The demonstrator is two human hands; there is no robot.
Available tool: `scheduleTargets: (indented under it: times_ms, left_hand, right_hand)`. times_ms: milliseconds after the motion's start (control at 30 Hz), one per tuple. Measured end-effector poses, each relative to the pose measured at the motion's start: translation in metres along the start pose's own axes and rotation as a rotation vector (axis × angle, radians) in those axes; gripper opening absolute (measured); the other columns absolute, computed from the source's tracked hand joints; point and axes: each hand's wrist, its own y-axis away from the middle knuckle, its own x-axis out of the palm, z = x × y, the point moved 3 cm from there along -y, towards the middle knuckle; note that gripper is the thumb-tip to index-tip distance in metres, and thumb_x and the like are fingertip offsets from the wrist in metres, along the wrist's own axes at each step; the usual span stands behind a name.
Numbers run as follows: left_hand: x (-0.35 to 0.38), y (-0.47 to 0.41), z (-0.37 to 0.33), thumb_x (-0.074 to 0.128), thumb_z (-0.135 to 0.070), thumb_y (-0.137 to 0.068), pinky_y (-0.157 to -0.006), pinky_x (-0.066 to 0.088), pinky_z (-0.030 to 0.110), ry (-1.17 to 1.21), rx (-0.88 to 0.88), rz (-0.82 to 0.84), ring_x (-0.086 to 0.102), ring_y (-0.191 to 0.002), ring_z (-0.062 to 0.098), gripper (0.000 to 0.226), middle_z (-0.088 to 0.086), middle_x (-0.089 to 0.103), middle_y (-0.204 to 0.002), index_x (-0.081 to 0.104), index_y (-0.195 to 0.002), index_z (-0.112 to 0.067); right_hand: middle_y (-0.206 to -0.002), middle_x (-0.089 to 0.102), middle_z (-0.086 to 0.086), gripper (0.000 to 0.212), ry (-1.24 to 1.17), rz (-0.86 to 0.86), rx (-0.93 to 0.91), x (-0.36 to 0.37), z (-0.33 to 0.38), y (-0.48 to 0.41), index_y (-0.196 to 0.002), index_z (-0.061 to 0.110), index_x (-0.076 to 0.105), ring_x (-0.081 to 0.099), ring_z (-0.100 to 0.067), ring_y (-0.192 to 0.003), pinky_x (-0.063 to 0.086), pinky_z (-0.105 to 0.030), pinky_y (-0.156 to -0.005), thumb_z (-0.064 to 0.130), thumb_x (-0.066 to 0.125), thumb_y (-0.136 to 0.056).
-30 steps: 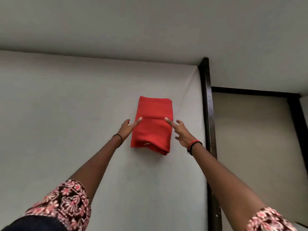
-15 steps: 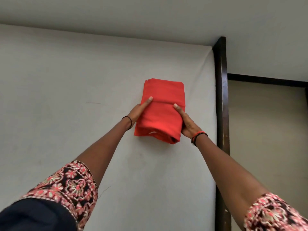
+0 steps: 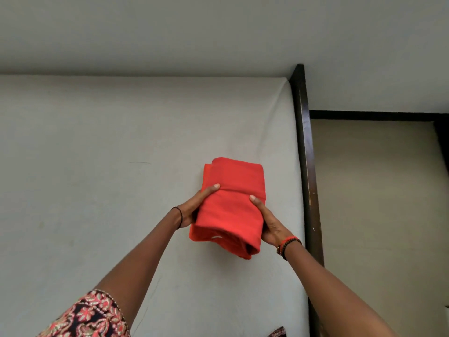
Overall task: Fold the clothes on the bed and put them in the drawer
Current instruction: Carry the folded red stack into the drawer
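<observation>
We have the red folded cloth between our two hands. Our left hand grips its left side and our right hand grips its right side. Each thumb lies on top, and the other fingers go under, where we cannot see them. The cloth is over the white bed, near the dark wooden bed frame on the right. We cannot tell if its far end touches the sheet or if the whole bundle is up in the air.

We think the folding is done for this one (it looks like a neat, thick bundle), so the step in hand is picking it up. Next we need to carry it to the drawer, which we cannot see from here. We should hold it flat and squeeze both sides the same, so the folds do not slip open
</observation>
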Motion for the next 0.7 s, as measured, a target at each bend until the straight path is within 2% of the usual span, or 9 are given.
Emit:
scheduleTargets:
  times_ms: [167, 233, 533, 700]
  left_hand:
    - [0.048, 0.036, 0.024, 0.058, -0.054, -0.086, -0.083, 0.053, 0.029, -0.003, 0.022, -0.010, 0.067, -0.102, 0.015, 0.046, -0.001, 0.070, -0.113, 0.055, -0.123, -0.027]
    - [0.066, 0.048, 0.030, 0.057, -0.053, -0.086, -0.084, 0.053, 0.029, 0.010, 0.043, -0.015, 0.067, -0.102, 0.016, 0.046, 0.000, 0.070, -0.113, 0.055, -0.124, -0.026]
    - [0.173, 0.109, 0.012, 0.071, -0.067, -0.064, -0.101, 0.047, 0.039, 0.015, 0.155, 0.000, 0.066, -0.106, 0.018, 0.076, -0.002, 0.068, -0.117, 0.053, -0.128, -0.029]
    - [0.244, 0.143, -0.013, 0.071, -0.069, -0.066, -0.105, 0.043, 0.039, -0.033, 0.232, 0.032, 0.064, -0.110, 0.016, 0.078, -0.004, 0.067, -0.120, 0.052, -0.131, -0.030]
  right_hand:
    - [-0.118, 0.067, -0.014, 0.101, -0.041, -0.006, 0.021, -0.024, -0.019, 0.058, -0.126, 0.014, 0.054, 0.063, -0.027, -0.110, 0.046, -0.043, -0.100, 0.048, 0.092, -0.040]
    - [-0.118, 0.066, -0.015, 0.100, -0.045, -0.013, 0.024, -0.032, -0.018, 0.081, -0.127, 0.013, 0.054, 0.064, -0.028, -0.109, 0.047, -0.043, -0.099, 0.047, 0.092, -0.041]
    - [-0.117, 0.067, -0.015, 0.109, 0.016, -0.011, -0.047, -0.071, 0.029, 0.207, -0.125, 0.010, 0.057, 0.064, -0.027, -0.108, 0.049, -0.039, -0.094, 0.047, 0.094, -0.030]
    - [-0.118, 0.067, -0.013, 0.106, 0.072, 0.002, -0.146, -0.096, 0.068, 0.291, -0.127, 0.012, 0.055, 0.065, -0.026, -0.107, 0.053, -0.037, -0.090, 0.048, 0.093, -0.034]
